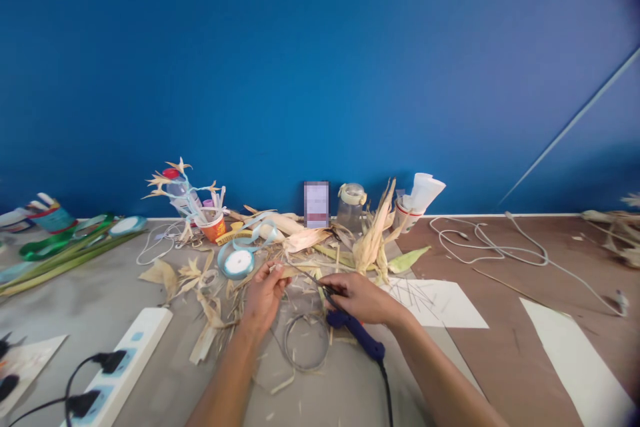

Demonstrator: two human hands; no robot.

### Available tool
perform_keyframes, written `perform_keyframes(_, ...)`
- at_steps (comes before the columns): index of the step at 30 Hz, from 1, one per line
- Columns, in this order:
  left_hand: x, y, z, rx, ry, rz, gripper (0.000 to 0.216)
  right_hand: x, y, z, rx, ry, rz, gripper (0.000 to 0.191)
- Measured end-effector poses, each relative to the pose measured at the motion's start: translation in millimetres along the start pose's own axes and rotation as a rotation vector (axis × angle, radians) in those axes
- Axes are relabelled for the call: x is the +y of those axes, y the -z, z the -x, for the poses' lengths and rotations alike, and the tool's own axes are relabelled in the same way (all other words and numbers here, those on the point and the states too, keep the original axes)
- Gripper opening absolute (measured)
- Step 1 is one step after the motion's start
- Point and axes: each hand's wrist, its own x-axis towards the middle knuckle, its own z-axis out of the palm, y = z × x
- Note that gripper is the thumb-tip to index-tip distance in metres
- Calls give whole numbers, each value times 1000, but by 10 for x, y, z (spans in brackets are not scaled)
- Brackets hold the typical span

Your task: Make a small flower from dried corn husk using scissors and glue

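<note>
My left hand (264,297) is closed in a pinch on a narrow pale strip that looks like dried corn husk, partly hidden by the fingers. My right hand (357,297) is wrapped round a dark slim tool (329,291) whose tip points at the left hand; its kind is unclear. Just under the right hand a blue glue gun (357,335) lies on the table, its black cord running toward me. Between my forearms sits a coil of thin grey wire (306,345). Dried husk pieces (300,240) lie beyond both hands.
A ribbon spool (238,261) and an orange cup (213,225) stand left of centre. Behind are a phone (317,204), a clear jar (351,205) and upright husks (373,240). A power strip (125,363) lies near left; white paper (440,303) and a white cable (493,250) lie right.
</note>
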Motion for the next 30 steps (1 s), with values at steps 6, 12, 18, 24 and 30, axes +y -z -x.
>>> perform_keyframes(6, -17, 21, -39, 46, -50, 33, 30, 8, -14, 0, -20, 1, -33, 40)
perform_keyframes(12, -32, 18, -61, 102, -86, 27, 28, -21, -31, -1, -50, 20, -23, 37)
perform_keyframes(18, -32, 31, -66, 96, -107, -8, 27, -25, -58, -4, -53, 32, -32, 35)
perform_keyframes(24, -50, 58, -76, 143, -179, -136, 27, -26, -62, -5, -97, 34, -67, 32)
perform_keyframes(30, -43, 65, -74, 164, -238, -274, 29, -35, -47, -13, -140, 31, -81, 30)
